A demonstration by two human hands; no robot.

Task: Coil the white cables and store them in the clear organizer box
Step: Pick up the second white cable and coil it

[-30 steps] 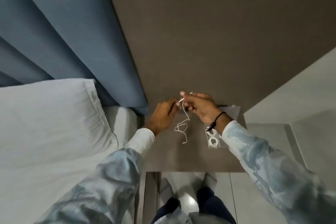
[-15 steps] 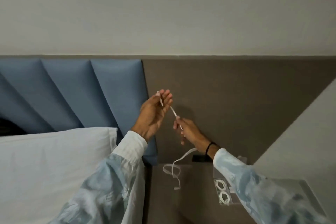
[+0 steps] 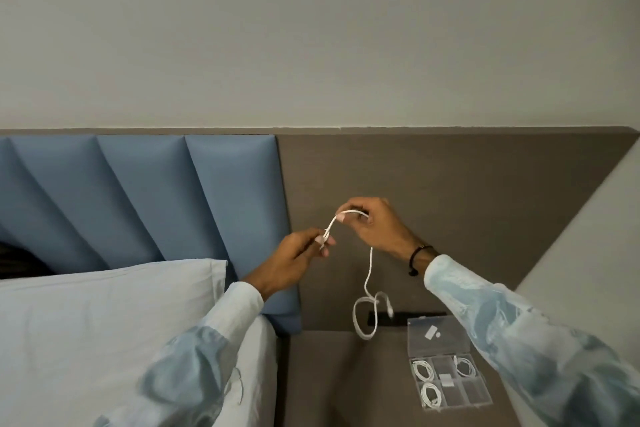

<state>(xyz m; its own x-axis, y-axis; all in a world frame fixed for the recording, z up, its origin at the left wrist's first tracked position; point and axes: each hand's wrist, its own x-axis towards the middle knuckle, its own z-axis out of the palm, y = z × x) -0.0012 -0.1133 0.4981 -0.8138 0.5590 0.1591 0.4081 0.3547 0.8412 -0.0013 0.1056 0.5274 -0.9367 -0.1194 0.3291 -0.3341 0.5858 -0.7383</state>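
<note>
A person stands beside a bed and looks down at two raised hands, which hold a thin white charging cable [image 3: 369,274] in the air above a grey-brown bedside table [image 3: 332,381]. The left hand [image 3: 294,258] pinches one end of the cable between thumb and fingertips. The right hand [image 3: 375,227], a little higher and just beside it, is closed on the cable a short way along, so a small arch of cable bridges the two hands. Both hands are clamped on the cable, near each other but not touching.

Below the right hand the rest of the cable hangs free, ending in a loose loop and a plug that dangle just above the back of the table.

On the table to the right lies a clear plastic organizer box [image 3: 448,373], its lid open and laid back. Three of its compartments already hold small coiled white cables [image 3: 423,369]; the others look empty.

The step in hand appears to be the start of coiling this cable: the first loop is being formed. The next move likely calls for drawing up the hanging length turn by turn into even, compact loops, small enough for a free compartment.
</note>
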